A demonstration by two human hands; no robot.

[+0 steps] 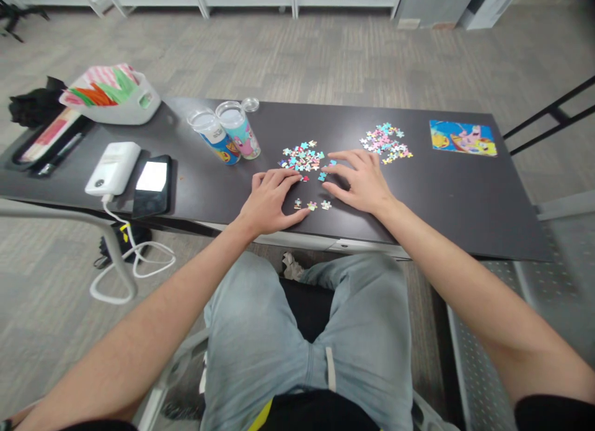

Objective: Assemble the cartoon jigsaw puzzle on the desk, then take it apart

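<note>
My left hand point(273, 201) rests on the dark table with its fingers apart, the fingertips at the near edge of a pile of jigsaw puzzle pieces point(304, 156). Close to its thumb, three loose puzzle pieces point(312, 206) lie in a short row. My right hand point(360, 180) is on the other side of the pile, fingers spread and curved over the tabletop. Beside its fingertips are a few blue puzzle pieces point(322, 177). Farther right sits a second pile of puzzle pieces point(385, 141), mostly pink, white and yellow, just beyond my right hand.
Two printed cylindrical cans point(239, 130) stand left of the piles, with a clear round lid point(250, 105) behind. A cartoon picture card point(463, 137) lies at the right. Leftward are a phone point(152, 186), a cabled white power bank point(113, 168) and a white basket point(134, 108).
</note>
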